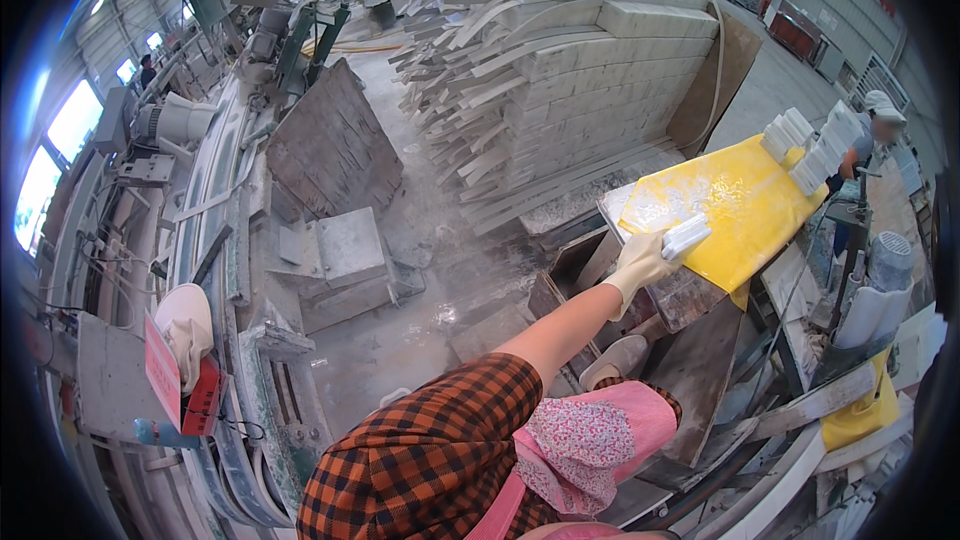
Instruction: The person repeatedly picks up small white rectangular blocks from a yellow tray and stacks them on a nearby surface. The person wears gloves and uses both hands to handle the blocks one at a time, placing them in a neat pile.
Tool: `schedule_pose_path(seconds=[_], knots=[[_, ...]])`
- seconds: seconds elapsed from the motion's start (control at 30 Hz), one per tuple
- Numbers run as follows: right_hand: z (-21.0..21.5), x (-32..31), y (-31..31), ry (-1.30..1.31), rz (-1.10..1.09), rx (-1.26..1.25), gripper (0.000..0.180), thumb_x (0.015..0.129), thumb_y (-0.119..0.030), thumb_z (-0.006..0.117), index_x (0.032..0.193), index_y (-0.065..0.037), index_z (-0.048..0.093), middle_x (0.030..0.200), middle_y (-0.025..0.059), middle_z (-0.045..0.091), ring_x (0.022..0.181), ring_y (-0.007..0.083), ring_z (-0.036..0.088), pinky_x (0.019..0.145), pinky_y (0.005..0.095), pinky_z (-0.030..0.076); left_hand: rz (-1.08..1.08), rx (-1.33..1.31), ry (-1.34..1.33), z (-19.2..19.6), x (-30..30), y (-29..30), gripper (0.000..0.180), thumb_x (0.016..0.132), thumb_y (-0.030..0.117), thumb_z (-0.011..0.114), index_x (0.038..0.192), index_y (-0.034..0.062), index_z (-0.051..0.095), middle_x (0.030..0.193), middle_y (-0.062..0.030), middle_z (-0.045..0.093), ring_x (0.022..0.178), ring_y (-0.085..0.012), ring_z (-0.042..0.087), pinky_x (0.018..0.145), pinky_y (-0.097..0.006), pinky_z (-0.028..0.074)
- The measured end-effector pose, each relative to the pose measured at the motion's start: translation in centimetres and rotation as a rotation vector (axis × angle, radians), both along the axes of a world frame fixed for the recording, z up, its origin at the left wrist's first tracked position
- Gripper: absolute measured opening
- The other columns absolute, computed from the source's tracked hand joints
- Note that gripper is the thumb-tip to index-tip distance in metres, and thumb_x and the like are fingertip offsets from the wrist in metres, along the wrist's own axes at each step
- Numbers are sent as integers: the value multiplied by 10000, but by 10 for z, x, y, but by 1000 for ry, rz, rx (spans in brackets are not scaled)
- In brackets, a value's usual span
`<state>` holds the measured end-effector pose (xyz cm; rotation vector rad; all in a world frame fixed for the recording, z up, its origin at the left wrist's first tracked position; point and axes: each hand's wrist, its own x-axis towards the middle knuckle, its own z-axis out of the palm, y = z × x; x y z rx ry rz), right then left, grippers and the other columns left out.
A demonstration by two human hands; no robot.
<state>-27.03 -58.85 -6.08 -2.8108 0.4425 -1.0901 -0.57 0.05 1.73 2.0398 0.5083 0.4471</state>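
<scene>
My left hand (638, 262), in a pale yellow glove, reaches out to the right and grips a small bundle of white strips (686, 235). The bundle rests at the near edge of a table covered with a yellow sheet (740, 205) dusted with white powder. My bare forearm runs from a plaid sleeve (430, 460) up to the glove. A pink flowered apron (600, 435) covers my front. My right hand is out of sight.
A tall stack of white strips and blocks (570, 70) fills the middle back. Another person (872, 135) at the table's far end handles stacks of white pieces (820, 150). Grey stone slabs (330, 150), a long machine (210, 200) at left and a dusty floor (420, 310) lie below.
</scene>
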Motion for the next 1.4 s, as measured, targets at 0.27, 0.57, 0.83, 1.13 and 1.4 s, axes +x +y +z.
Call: schedule_pose_path(seconds=[0.27, 0.57, 0.83, 1.13, 1.4], knots=[[0, -1, 3, -14, 28, -20, 332, 1057, -226, 555, 1218, 31, 690, 1261, 231, 686, 1209, 372, 634, 1084, 460, 480, -4, -1, -15, -1, 0, 0, 410, 812, 357, 700, 1161, 141, 701, 1017, -201, 740, 967, -411, 700, 824, -469, 553], [0, -4, 3, -29, 57, -41, 328, 1056, -220, 555, 1212, 32, 694, 1257, 230, 687, 1209, 371, 635, 1085, 462, 479, 5, -2, -12, -2, 1, -1, 409, 813, 372, 718, 1149, 139, 714, 1009, -199, 743, 963, -402, 706, 829, -470, 553], [-4, -13, 1, -44, 79, -59, 324, 1054, -215, 555, 1207, 34, 697, 1254, 229, 689, 1208, 369, 636, 1086, 465, 479, 14, 14, 11, -7, 6, 0, 405, 810, 389, 724, 1108, 115, 720, 996, -203, 744, 953, -398, 710, 821, -466, 555], [-1, -26, 7, -60, 98, -79, 320, 1053, -210, 556, 1200, 35, 700, 1250, 228, 691, 1208, 368, 637, 1088, 467, 478, 31, 66, 73, -12, 8, 2, 503, 805, 429, 743, 1183, 100, 699, 1012, -213, 743, 983, -406, 708, 847, -472, 561], [-2, -39, 18, 116, -305, 46, 429, 1068, -275, 515, 1365, 20, 611, 1399, 207, 618, 1318, 344, 566, 1141, 458, 412, 51, 46, 66, -9, 9, 1, 573, 812, 487, 748, 1239, 107, 698, 1132, -221, 734, 1073, -400, 696, 886, -465, 548]])
